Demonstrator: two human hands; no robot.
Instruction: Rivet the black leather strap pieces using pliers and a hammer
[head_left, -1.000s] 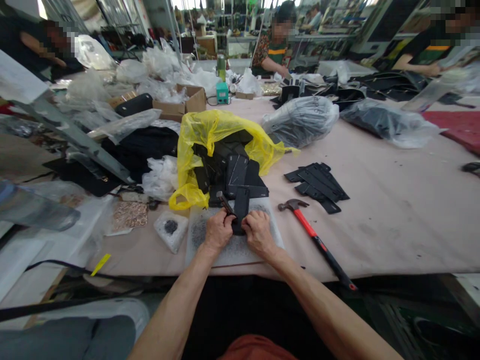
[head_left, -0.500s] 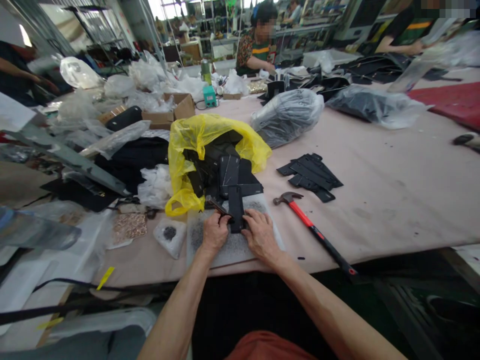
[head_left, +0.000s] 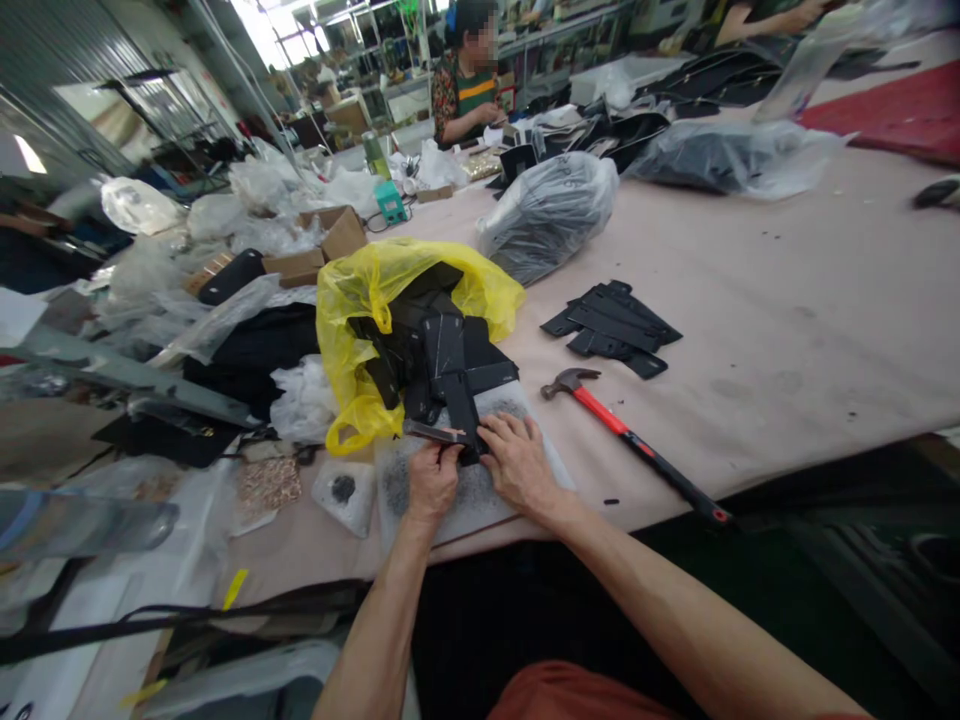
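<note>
My left hand [head_left: 433,482] is closed, thumb and fingers pinched around a slim metal tool [head_left: 433,432] that lies nearly level and points left. Its tip side meets the near end of a black strip [head_left: 461,402], which looks like leather. From the other side my right hand [head_left: 519,462] grips the strip's right edge, thumb near its lower end. Under both hands lies a pale board [head_left: 495,510] with dark speckles. Beyond, more black pieces [head_left: 444,345] spill from a yellow plastic bag [head_left: 341,300]. Fingers hide the strip's near end partly.
A claw hammer [head_left: 616,428] with a red and black handle lies to the right. Behind it sits a pile of black strips [head_left: 619,325]. On the left are a bag of small metal parts [head_left: 268,488] and a white block [head_left: 345,495]. A person [head_left: 466,85] sits across the table.
The metal tool has swung from a slant to nearly level in my left hand. My right hand stays at the strip. The whole view has tilted and shifted slightly.
</note>
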